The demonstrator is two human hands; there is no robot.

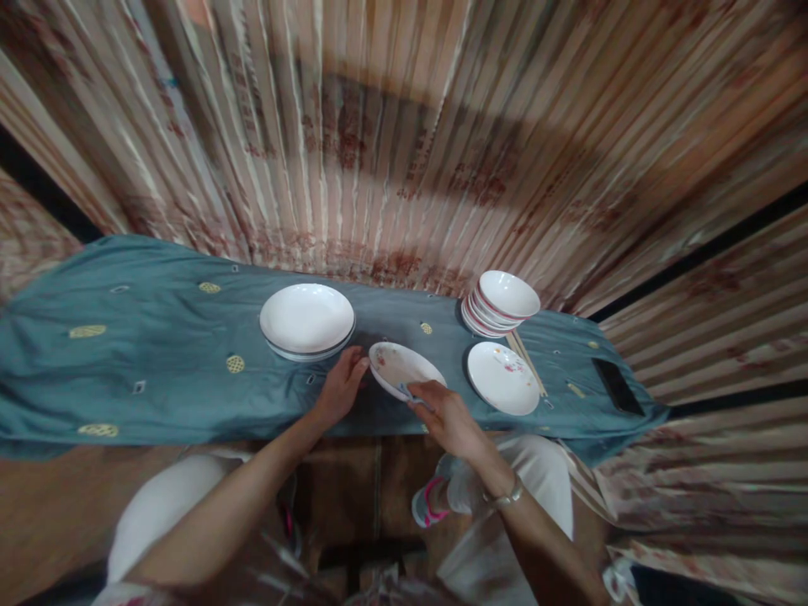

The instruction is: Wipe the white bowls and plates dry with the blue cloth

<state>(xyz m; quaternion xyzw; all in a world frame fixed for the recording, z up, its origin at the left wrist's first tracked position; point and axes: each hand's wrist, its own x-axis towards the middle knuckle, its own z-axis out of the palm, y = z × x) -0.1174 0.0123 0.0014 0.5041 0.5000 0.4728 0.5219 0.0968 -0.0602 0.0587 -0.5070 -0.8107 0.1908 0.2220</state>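
Observation:
Between my hands a shallow white plate point(395, 364) with a floral pattern is tilted above the table. My left hand point(342, 389) is at its left edge, fingers curled with the fingertips at the rim. My right hand point(448, 419) is closed at the plate's front right edge; a small bluish piece that looks like cloth point(405, 390) shows at its fingertips. To the left stands a stack of white plates point(307, 318). On the right another floral plate point(503, 379) lies flat, with a stack of white, red-rimmed bowls point(505, 299) behind it.
Wooden chopsticks point(528, 364) lie beside the flat plate. A dark phone point(617, 387) is near the right end. The narrow table has a green patterned cloth point(183, 370). A pleated curtain point(379, 168) hangs close behind it, with dark poles at both sides.

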